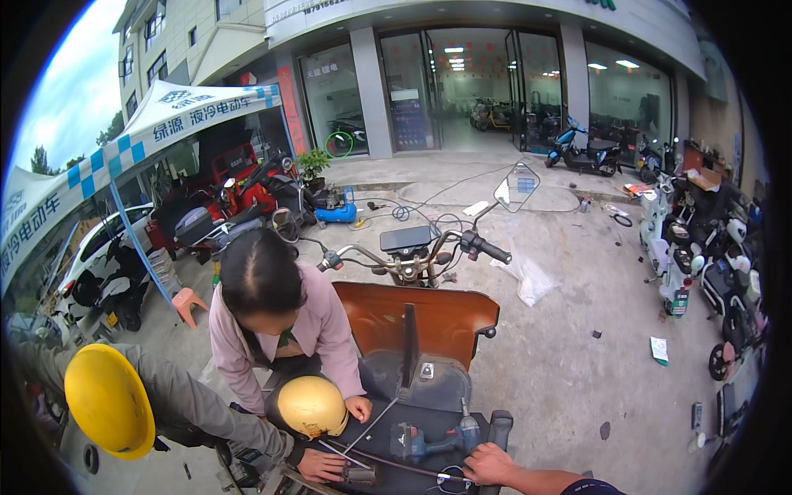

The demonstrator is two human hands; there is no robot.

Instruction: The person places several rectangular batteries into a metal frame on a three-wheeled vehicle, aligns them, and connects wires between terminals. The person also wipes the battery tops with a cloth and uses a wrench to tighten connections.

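My right hand (490, 464) reaches in from the lower right over a black seat. Its fingers are curled closed at the end of a thin black cable (404, 464) that runs left across the seat. A thin looped wire (453, 478) lies by my fingertips. Just beyond the hand lies a blue and black cordless power tool (437, 444), its nose pointing up. My left hand is out of sight. On the left, a co-worker's hand (322, 466) in a grey sleeve rests by a dark cylindrical part (360, 475) and a thin metal rod (370, 427).
A person in a pink jacket (330, 338) leans over the seat beside a golden helmet (313, 407). The co-worker wears a yellow hard hat (110, 402). Ahead stand an orange-brown leg shield (462, 322) and handlebars (495, 252). Scooters (678, 264) line the right side.
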